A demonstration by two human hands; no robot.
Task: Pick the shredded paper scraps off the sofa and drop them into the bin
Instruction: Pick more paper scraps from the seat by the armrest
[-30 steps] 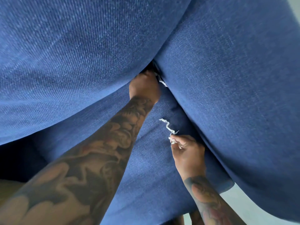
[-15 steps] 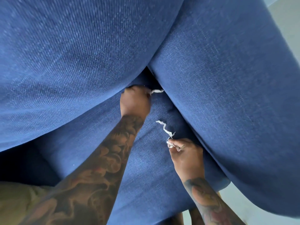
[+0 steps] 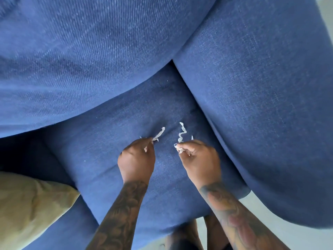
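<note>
I look straight down on the blue sofa's seat cushion (image 3: 137, 177). My left hand (image 3: 136, 163) hovers over its middle, fingers pinched on a white paper strip (image 3: 159, 134) that sticks out upward. Just to the right, my right hand (image 3: 200, 161) is closed on a crinkled white paper strip (image 3: 182, 135), with a small wad of paper at its fingertips. The two hands are close together, a small gap between them. No bin is in view.
The sofa's back cushion (image 3: 81, 56) fills the top left and its armrest (image 3: 270, 105) the right. An olive cushion (image 3: 27, 210) lies at the lower left. Pale floor (image 3: 270, 237) shows at the bottom right, beside my legs.
My left hand has pulled back from the crevice between the back cushion and armrest, bringing a paper strip with it, and now sits beside my right hand. The camera has drawn back.
</note>
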